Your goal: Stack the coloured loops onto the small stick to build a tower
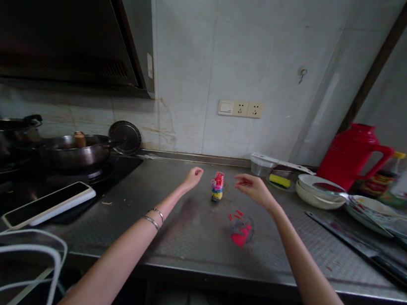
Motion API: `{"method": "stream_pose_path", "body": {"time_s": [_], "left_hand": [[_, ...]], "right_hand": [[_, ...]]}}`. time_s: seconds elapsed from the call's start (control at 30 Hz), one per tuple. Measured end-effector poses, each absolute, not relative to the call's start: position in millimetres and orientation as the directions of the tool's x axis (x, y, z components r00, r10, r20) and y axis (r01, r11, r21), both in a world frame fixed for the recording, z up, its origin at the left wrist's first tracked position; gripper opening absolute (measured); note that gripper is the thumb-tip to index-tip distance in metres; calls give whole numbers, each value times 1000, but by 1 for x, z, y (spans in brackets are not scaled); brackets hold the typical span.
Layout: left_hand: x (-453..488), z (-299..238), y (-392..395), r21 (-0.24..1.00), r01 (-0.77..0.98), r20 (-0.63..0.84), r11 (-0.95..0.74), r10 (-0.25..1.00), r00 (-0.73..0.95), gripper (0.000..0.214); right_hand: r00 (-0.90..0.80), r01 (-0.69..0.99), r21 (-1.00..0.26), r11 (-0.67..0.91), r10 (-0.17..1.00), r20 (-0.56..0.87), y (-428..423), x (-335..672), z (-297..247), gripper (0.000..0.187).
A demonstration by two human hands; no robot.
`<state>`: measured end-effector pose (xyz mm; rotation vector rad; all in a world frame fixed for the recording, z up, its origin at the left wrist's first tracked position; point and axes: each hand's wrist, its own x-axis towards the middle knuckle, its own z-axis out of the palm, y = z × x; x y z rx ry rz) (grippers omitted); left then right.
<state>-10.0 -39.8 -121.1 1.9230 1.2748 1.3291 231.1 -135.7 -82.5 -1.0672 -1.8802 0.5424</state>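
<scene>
A small upright stack of pink, blue and yellow pieces (217, 186) was seen standing towards the back of a diamond-patterned stainless-steel worktop (213, 246), its long axis vertical. It was flanked by both hands, with the left grip (192, 177) just to its left and the right grip (253, 188) just to its right. Neither touched it, and neither could be judged clearly the nearer. Nothing was held by either: the left grip was relaxed, with its fingers slightly curled, and the right grip was released, with its fingers spread towards the stack. Two thin silver bangles (153, 217) were worn on the left wrist.

Scattered pink-red scraps (239, 238) lay on the steel in front of the stack and to its right, nearer the front edge of the worktop and below the right grip. A yellow sponge (279, 181) in a clear plastic tub (259, 166) and a pile of white plates (320, 192) were placed further right along the back of the worktop. To the left, a white-edged smartphone (48, 204) was left on a black hob (118, 171), beyond which stood a steel frying pan (72, 151).
</scene>
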Motion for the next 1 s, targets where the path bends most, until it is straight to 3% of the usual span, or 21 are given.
{"method": "stream_pose_path", "body": {"time_s": [0.13,0.57,0.73,1.0], "left_hand": [[-19,-165,-38,847,428,341,-314,940,14,17],[-18,-176,-51,797,496,376,-343,926,36,17],[-17,-175,-54,790,510,375,-340,926,37,17],[-18,-172,-57,777,514,390,-363,919,60,19]], "right_hand": [[-232,466,-654,595,796,559,-119,211,-60,31],[-297,624,-480,616,756,583,-92,175,-41,29],[-265,584,-523,621,755,600,-92,180,-45,21],[-117,565,-598,568,773,624,-97,205,-54,26]]}}
